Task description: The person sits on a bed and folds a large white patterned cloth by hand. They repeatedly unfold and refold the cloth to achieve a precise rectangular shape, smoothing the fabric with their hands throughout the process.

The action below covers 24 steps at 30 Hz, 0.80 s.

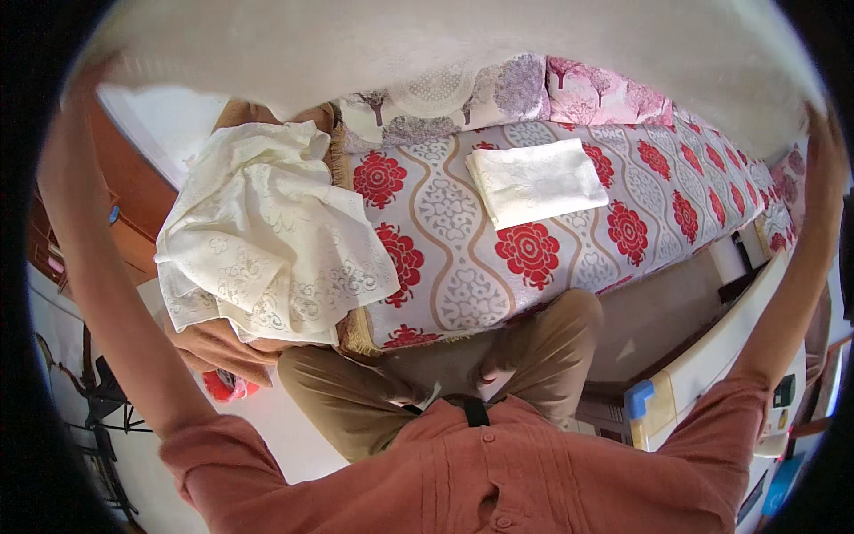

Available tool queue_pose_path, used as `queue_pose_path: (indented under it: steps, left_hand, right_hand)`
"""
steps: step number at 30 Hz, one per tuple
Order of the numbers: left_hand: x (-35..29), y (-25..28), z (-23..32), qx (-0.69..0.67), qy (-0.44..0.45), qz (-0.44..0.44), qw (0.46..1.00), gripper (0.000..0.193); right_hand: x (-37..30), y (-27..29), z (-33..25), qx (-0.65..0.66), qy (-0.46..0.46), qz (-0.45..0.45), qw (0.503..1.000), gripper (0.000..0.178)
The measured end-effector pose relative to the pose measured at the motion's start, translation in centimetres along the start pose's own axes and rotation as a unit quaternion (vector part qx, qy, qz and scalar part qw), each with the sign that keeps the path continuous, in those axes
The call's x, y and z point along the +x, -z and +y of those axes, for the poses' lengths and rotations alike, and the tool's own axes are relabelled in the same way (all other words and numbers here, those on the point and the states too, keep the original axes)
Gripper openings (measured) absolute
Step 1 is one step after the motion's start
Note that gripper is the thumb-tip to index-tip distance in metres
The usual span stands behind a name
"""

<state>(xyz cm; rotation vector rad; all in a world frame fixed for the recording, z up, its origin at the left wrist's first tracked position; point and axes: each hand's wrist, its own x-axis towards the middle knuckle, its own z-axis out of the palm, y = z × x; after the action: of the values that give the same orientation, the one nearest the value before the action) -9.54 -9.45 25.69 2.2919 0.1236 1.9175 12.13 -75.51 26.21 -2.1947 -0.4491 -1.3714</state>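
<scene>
Both my arms are raised and spread wide. A large white cloth [445, 36] stretches between them across the top of the view, close up and blurred. My left hand [87, 78] grips its left side at the upper left rim. At the far right my right hand [824, 138] is closed on the opposite side. Most of the fingers are small or hidden by the cloth. Below lie a crumpled white patterned cloth [276, 236], draped over the sofa's left end, and a folded white cloth [538, 182] on the seat; neither is touched by my hands.
The sofa [467, 276] wears a white cover with red flowers and fringe. Patterned cushions [609, 93] lean along its back. A pale table [685, 392] with a blue corner guard stands at my right. A brown cloth [227, 351] hangs at the left; a red-and-white item [229, 385] lies below.
</scene>
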Motion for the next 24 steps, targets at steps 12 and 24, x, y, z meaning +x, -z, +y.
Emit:
queue_pose_path:
  steps: [12,24]
  left_hand:
    - [-24.1,9.1,3.3,-0.268,0.429,-0.484,0.714,0.015]
    - [-27.3,10.4,3.1,-0.350,0.495,-0.536,0.588,0.035]
  right_hand:
    - [-18.2,1.6,-2.6,0.246,-0.207,-0.530,0.785,0.015]
    - [-20.7,0.8,-2.4,0.220,-0.331,-0.608,0.687,0.014]
